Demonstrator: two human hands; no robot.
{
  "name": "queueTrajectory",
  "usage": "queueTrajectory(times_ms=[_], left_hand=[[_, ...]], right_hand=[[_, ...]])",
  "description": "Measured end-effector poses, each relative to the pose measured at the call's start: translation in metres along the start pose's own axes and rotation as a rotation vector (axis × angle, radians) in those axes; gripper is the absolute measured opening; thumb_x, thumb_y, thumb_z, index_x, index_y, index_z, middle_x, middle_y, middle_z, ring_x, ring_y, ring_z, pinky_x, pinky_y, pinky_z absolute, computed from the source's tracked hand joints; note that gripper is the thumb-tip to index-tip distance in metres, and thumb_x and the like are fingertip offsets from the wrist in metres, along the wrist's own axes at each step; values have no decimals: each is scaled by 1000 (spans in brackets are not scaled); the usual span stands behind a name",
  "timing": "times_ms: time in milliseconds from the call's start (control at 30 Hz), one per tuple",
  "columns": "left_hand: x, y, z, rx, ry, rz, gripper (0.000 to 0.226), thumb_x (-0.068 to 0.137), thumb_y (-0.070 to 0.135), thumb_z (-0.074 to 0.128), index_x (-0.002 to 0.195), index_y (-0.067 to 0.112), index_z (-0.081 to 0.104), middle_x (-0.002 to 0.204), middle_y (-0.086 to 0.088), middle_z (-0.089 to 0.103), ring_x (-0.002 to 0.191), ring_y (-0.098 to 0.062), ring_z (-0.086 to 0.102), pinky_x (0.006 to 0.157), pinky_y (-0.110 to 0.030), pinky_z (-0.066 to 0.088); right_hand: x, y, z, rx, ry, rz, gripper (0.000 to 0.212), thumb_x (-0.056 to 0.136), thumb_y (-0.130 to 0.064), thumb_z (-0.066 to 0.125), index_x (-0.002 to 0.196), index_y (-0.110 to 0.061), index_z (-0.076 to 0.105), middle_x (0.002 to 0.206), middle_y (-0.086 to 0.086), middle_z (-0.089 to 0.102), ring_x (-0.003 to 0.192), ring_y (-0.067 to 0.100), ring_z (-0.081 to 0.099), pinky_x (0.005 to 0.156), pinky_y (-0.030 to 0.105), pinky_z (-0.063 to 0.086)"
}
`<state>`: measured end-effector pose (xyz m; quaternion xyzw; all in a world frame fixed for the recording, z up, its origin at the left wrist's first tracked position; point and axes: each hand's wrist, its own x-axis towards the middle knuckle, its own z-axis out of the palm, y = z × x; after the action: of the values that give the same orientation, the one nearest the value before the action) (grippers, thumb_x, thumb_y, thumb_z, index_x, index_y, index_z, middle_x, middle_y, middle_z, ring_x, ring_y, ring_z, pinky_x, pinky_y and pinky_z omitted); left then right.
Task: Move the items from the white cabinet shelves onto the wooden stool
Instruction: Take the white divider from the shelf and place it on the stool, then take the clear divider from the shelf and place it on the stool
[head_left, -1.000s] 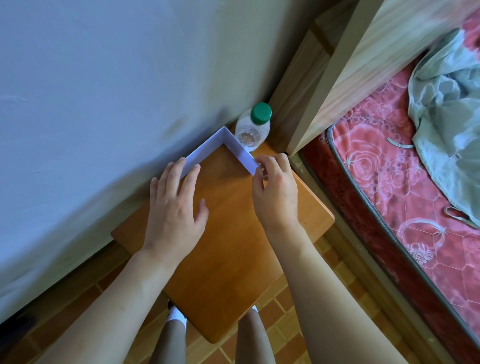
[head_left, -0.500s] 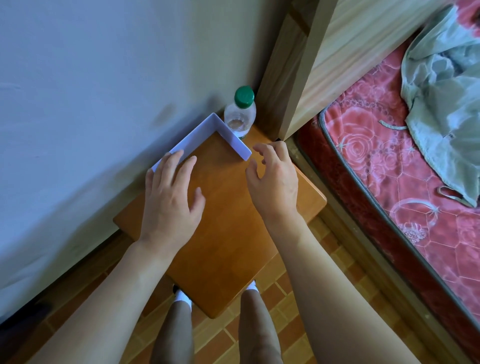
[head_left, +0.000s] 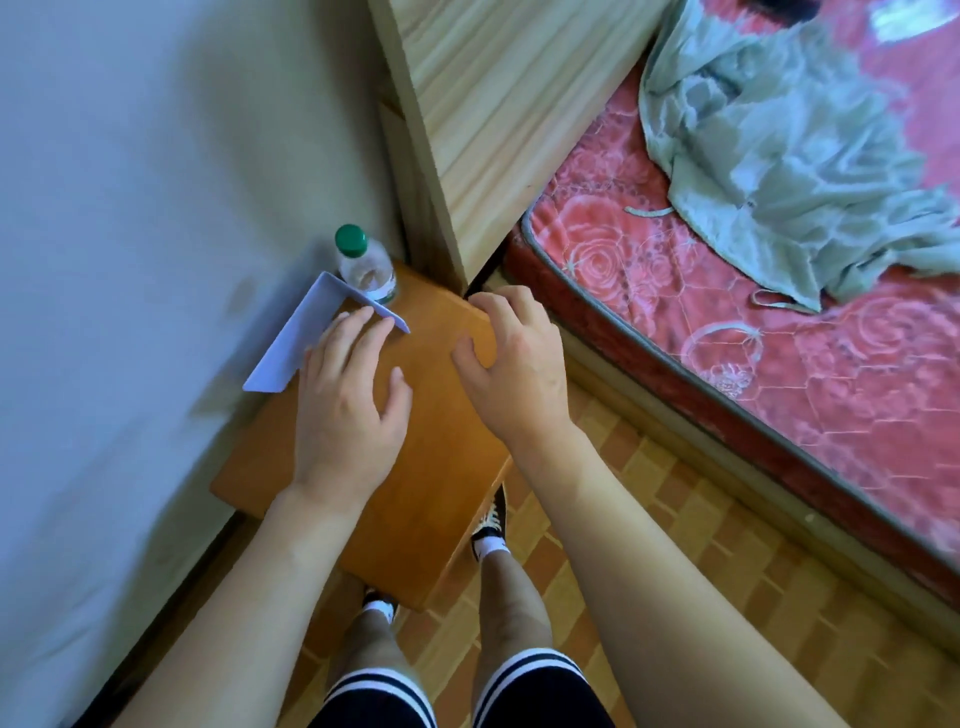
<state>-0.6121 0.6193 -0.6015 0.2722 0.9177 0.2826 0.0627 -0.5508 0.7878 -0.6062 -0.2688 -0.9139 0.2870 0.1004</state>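
Observation:
The wooden stool (head_left: 426, 467) stands in the corner between the wall and the bed. At its far corner stands a clear plastic bottle (head_left: 363, 270) with a green cap. A white L-shaped folded piece (head_left: 296, 338) stands in front of the bottle along the stool's far edges. My left hand (head_left: 348, 400) hovers over the stool with fingers spread, its fingertips at the white piece. My right hand (head_left: 511, 364) is over the stool's right edge, fingers loosely curled, holding nothing. The white cabinet is out of view.
A pale wall (head_left: 130, 234) runs along the left. A light wooden bed frame (head_left: 493, 104) rises behind the stool. The bed with a red floral mattress (head_left: 753, 322) and a green cloth (head_left: 779, 156) lies to the right. My legs stand on the tiled floor (head_left: 675, 545).
The view has swung left and pulled back. My right hand has let go of the white piece and drawn back to the right; my left hand stays near the piece.

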Motion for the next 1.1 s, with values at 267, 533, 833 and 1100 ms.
queueTrajectory(times_ms=[267,533,833,1100], left_hand=[[22,73,-39,-107,-33,312,51,102,22,54,151,10,50,155,-10,49,147,-28,42,116,-53,41],[20,128,-136,-199,15,527,52,97,20,56,146,6,54,149,-16,55,142,-34,47,120,-50,37],[6,246,-215,-317,-25,806,53,96,28,52,146,8,54,149,-14,54,141,-30,48,120,-47,36],[-56,380,-248,-443,-62,1046,54,97,31,51,146,11,55,151,-9,53,143,-30,47,118,-53,39]], right_hand=[[-25,-14,-96,-56,183,140,45,96,-36,61,137,-17,64,138,1,59,129,22,55,105,45,45],[-84,-78,-218,-111,449,257,49,94,-36,61,139,-17,63,142,2,59,132,24,54,110,48,43],[-169,-119,-351,-185,738,336,51,94,-36,62,140,-15,61,145,1,57,137,24,52,117,46,38],[-278,-123,-462,-284,995,414,48,96,-31,65,142,-17,59,147,-3,55,136,18,49,117,45,37]])
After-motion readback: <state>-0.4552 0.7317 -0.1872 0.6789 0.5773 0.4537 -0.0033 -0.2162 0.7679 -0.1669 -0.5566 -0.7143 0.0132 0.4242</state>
